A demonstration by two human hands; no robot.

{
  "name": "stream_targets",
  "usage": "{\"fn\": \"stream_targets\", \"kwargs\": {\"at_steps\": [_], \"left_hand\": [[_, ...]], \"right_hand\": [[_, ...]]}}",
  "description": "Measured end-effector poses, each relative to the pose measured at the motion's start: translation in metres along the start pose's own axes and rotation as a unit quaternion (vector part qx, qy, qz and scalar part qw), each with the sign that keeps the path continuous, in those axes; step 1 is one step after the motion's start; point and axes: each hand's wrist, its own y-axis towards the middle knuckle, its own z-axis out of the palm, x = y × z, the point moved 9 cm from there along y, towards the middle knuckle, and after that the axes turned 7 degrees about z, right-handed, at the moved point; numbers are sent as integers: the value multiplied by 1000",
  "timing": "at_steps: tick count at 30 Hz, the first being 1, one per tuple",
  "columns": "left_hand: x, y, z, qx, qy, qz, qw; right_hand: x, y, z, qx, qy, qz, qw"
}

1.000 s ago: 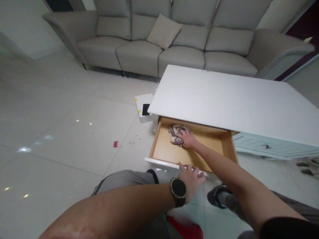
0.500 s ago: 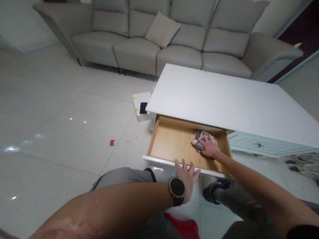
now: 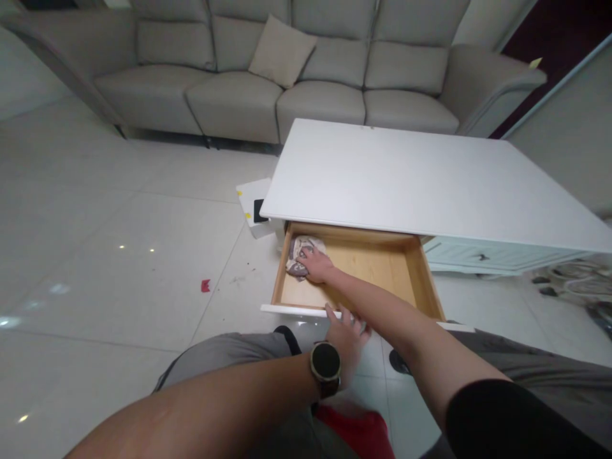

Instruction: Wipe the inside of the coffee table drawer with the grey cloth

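Note:
A pulled-out wooden drawer (image 3: 377, 271) sticks out from the near left side of the white coffee table (image 3: 382, 175). My right hand (image 3: 319, 266) presses a crumpled, patterned brown-and-cream cloth (image 3: 296, 266) onto the drawer's bottom, in its far left corner. The fingers curl over the cloth and hide part of it. My left hand (image 3: 345, 335), with a watch (image 3: 326, 361) on its wrist, rests at the top edge of the white drawer front, fingers spread. My right forearm crosses over the drawer and hides part of its front.
Left of the table, a white box (image 3: 251, 191) with a dark flat object (image 3: 260, 211) on it stands on the tiled floor. A red scrap (image 3: 205, 285) lies nearer. A grey sofa (image 3: 229, 102) runs behind the table. Cables (image 3: 568, 280) lie at the right.
My right hand has slid the cloth from the drawer's right side to its far left corner. My left hand stays at the drawer front. The camera view has shifted slightly.

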Motion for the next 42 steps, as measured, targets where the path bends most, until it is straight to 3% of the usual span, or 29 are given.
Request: {"fn": "stream_targets", "kwargs": {"at_steps": [3,6,13,15,17,22,27,31,39,42], "left_hand": [[0,1,-4,-2,-1,-2,1000],[2,1,-10,-3,-3,-19,1000],[3,3,-4,21,-25,-24,999],[4,4,-2,15,-22,-26,999],[5,4,0,1,-22,-31,999],[5,4,-1,-4,-36,-31,999],[4,3,-5,27,-30,-27,999],[3,2,-8,32,-20,-21,999],[5,-1,-22,8,4,-17,1000],[6,-2,-22,4,-3,-17,1000]], "right_hand": [[-12,0,-1,18,0,9,1000],[-68,-19,3,39,-13,68,997],[-234,-127,24,56,-71,218,972],[-254,-157,32,57,-95,202,973],[-258,-181,41,58,-92,162,981],[-239,-215,56,91,-49,67,992],[-207,-212,55,108,-51,-13,993],[-156,-177,44,86,-58,-81,991],[12,-63,22,50,-52,-211,975],[41,-30,14,34,-50,-230,971]]}}
